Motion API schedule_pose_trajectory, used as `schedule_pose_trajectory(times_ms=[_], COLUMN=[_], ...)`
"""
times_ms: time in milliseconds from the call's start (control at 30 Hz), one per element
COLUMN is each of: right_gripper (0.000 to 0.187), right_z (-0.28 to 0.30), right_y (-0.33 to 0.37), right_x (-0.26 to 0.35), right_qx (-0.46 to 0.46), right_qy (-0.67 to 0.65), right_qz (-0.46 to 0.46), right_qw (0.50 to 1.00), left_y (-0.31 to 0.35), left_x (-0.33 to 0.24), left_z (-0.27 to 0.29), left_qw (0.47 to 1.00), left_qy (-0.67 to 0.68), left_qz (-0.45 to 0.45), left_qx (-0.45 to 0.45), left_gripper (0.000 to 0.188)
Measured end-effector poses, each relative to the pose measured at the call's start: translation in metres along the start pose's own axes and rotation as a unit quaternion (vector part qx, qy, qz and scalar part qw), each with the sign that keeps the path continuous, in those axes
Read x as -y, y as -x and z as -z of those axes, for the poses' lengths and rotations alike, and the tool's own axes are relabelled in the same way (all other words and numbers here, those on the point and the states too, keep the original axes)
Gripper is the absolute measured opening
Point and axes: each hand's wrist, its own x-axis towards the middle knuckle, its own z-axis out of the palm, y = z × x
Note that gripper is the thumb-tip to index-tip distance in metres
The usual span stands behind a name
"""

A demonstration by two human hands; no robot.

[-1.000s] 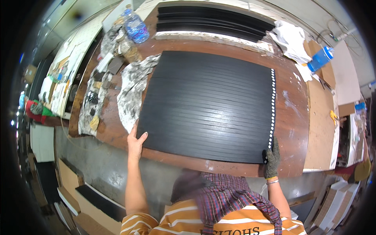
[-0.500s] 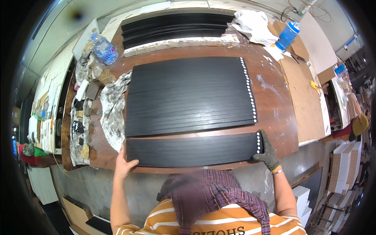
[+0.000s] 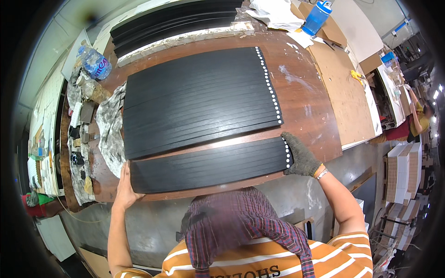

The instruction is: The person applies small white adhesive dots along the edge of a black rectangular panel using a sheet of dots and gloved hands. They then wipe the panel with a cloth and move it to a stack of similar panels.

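Several long black slats (image 3: 208, 165) lie side by side in a narrow block near the table's front edge. My bare left hand (image 3: 124, 189) presses against their left end, fingers along the end and thumb at the near corner. A dark knitted glove covers my right hand (image 3: 301, 156), which is closed around their right end, where a column of white round dots shows. Just beyond, across a thin gap, a wider block of black slats (image 3: 199, 97) has the same white dots along its right end.
More black slats (image 3: 181, 25) are stacked at the back. A stained cloth (image 3: 109, 132) and a plastic bottle (image 3: 95, 62) are on the left of the brown table (image 3: 306, 116). At the back right are a blue bottle (image 3: 317, 18), a white cloth (image 3: 276, 15) and cardboard (image 3: 343, 92).
The head view has shifted and turned, so the table appears farther left and tilted. Both hands stay at the ends of the near slats, with the gap to the wider block about the same.
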Motion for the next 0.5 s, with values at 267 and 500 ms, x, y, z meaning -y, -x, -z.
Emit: schedule_pose_trajectory(times_ms=[267, 500], right_gripper=[0.125, 0.107], right_z=[0.009, 0.050], right_y=[0.001, -0.001], right_x=[-0.006, -0.024], right_qx=[-0.011, 0.073], right_qy=[-0.172, -0.441], right_qz=[-0.007, -0.118], right_qw=[0.985, 0.887], left_y=[0.003, 0.011], left_x=[-0.003, -0.007], left_z=[0.013, 0.039], left_qw=[0.993, 0.898], left_qy=[0.115, 0.401], left_qz=[-0.001, 0.139], left_qx=[0.023, 0.117], left_gripper=[0.130, 0.115])
